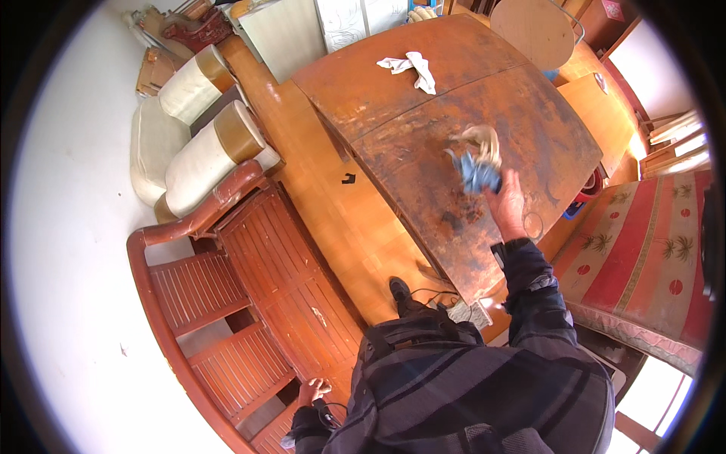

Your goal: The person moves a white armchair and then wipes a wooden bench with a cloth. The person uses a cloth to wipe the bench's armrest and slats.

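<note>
My right hand [507, 201] reaches over the worn wooden table [420, 136], its fingers at a blurred blue cloth [476, 171]. A beige cloth or glove [485, 142] lies or moves just beyond the blue one, also blurred. Whether my fingers grip the blue cloth is not clear. Farther up the tabletop lies a crumpled white cloth [418, 69]. My left hand [313, 390] is low beside my body, over the slatted wooden bench [295, 284], with its fingers partly curled. No object can be made out in it.
Left of the table stand the bench and a cream armchair [198, 136]. A small black object [349, 179] lies on the tiled floor. A striped, palm-patterned mattress [629, 249] is at the right. Cables [437, 293] run by my foot near the table corner.
</note>
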Demonstrator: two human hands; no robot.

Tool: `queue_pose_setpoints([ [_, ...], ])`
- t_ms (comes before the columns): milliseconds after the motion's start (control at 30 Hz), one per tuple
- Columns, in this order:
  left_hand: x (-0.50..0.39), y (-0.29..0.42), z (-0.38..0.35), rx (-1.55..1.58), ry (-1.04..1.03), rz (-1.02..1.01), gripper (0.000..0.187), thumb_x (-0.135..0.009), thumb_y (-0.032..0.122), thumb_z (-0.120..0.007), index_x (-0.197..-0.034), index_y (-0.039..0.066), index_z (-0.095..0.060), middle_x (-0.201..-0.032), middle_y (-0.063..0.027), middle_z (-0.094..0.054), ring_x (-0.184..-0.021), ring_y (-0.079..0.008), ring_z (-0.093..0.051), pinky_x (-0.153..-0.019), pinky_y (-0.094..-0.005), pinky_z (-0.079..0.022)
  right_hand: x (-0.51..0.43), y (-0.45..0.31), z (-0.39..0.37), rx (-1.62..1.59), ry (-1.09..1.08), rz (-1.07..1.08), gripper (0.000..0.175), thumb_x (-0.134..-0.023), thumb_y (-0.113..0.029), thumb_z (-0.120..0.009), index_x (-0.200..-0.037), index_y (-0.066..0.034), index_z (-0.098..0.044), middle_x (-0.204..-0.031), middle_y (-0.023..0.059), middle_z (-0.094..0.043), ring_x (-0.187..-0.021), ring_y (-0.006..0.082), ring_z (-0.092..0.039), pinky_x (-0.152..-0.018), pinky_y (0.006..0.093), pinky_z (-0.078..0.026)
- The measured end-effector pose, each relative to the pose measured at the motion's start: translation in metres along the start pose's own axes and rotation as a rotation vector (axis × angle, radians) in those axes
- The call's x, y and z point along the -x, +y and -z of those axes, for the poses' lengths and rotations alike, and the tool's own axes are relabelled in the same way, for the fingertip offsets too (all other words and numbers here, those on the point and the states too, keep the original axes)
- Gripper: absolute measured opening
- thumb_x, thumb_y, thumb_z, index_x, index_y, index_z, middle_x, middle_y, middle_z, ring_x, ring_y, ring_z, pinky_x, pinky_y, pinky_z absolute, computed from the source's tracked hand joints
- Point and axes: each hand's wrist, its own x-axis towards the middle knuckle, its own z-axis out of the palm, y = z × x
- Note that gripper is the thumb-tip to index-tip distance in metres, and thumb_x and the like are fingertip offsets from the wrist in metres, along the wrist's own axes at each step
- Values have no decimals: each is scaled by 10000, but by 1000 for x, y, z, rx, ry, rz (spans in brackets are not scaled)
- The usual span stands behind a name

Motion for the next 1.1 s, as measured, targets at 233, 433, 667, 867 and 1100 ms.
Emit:
queue_pose_setpoints([
  [233,-73,65,64,497,-77,122,230,-951,106,-673,-1126,-43,-665,-946,-127,-726,-779,-257,-743,-614,-365,-596,23,28,-24,5,-152,-215,541,-799,-269,-841,-1197,-31,-563,-1163,244,-654,-1094,453,-627,-899,489,-518],
  [433,-166,153,141,-297,-165,-305,246,-938,244,-637,-785,53,-668,-768,-117,-701,-694,-281,-700,-625,-411,-554,75,0,-25,-487,164,-564,644,-991,-424,-660,-1400,50,-509,-1250,184,-652,-1117,255,-610,-1015,398,-459],
  [667,-217,318,207,-245,-172,-245,352,-1002,385,-662,-886,53,-682,-671,-24,-605,-530,-125,-554,-446,-305,-394,135,-114,-41,-729,-49,-720,603,-1007,-425,-631,-1377,46,-562,-1259,124,-641,-1136,227,-586,-1030,363,-441],
  [867,-217,370,239,-177,-125,-257,373,-1015,404,-640,-1009,37,-709,-656,-31,-597,-538,-131,-556,-487,-303,-408,83,-191,-33,-671,-150,-581,598,-1011,-382,-655,-1406,49,-529,-1270,123,-629,-1169,209,-570,-1047,356,-436],
  [1100,-210,291,273,-306,-295,-273,338,-991,361,-590,-818,80,-664,-591,-52,-596,-490,-177,-594,-488,-333,-466,-51,-181,5,-359,107,-299,572,-959,-393,-703,-1297,52,-582,-1114,148,-669,-1029,213,-600,-929,375,-489],
])
